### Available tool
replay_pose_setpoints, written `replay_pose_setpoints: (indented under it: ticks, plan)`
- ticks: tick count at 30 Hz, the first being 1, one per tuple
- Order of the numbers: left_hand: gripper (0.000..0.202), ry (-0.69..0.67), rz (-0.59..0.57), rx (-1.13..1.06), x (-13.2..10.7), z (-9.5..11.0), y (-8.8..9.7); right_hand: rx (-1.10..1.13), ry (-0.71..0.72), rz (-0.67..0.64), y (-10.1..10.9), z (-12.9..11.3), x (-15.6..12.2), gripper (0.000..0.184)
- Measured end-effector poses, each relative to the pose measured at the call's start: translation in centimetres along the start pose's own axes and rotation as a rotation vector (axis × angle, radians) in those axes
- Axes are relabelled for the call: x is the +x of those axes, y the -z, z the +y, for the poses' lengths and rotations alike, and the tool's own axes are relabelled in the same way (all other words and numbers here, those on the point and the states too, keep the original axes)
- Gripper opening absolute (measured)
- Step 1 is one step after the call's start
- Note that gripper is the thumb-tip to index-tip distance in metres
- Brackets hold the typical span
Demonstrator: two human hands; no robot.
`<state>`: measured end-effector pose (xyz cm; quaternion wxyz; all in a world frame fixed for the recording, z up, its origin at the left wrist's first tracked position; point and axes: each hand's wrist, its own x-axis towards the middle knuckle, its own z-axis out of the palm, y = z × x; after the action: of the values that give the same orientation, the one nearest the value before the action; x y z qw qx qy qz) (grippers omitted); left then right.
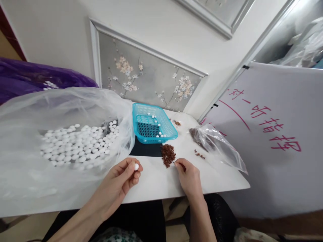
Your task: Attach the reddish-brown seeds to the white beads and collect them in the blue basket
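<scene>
One little white bead (pixel 136 166) is pinched between the thumb and finger of the left hand (pixel 121 183), over the white table (pixel 156 183). The right hand (pixel 189 178) squeezes its fingertips together by a pile of brown bits (pixel 168 155); I cannot tell if it holds one. A blue basket (pixel 153 124) sits behind.

blue basket (pixel 156 138), purple cloth (pixel 30 79), whiteboard (pixel 277 161) with red writing, floral panel (pixel 151 80).
</scene>
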<state>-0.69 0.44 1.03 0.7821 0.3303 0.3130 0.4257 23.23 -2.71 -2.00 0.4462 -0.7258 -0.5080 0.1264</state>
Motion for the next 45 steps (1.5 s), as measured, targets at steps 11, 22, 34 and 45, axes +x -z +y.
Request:
replay_pose_setpoints:
  ticks: [11, 22, 34, 45]
  plan:
    - [0.012, 0.011, 0.03, -0.015, 0.1, 0.1, 0.1, 1.132, -0.146, -0.256, 0.7, -6.6, -3.1, 0.019]
    - [0.018, 0.079, 0.042, -0.059, -0.1, -0.4, 0.5, 1.279, -0.13, -0.405, -2.0, -8.7, -4.4, 0.016]
    - [0.013, 0.036, -0.062, -0.17, -0.7, -0.5, 0.3, 0.705, 0.121, -0.227, -4.4, -10.6, -5.3, 0.013]
    - [0.015, 0.021, -0.025, -0.159, -0.5, -0.8, 0.5, 0.61, 0.178, -0.216, -4.3, -10.5, -5.8, 0.014]
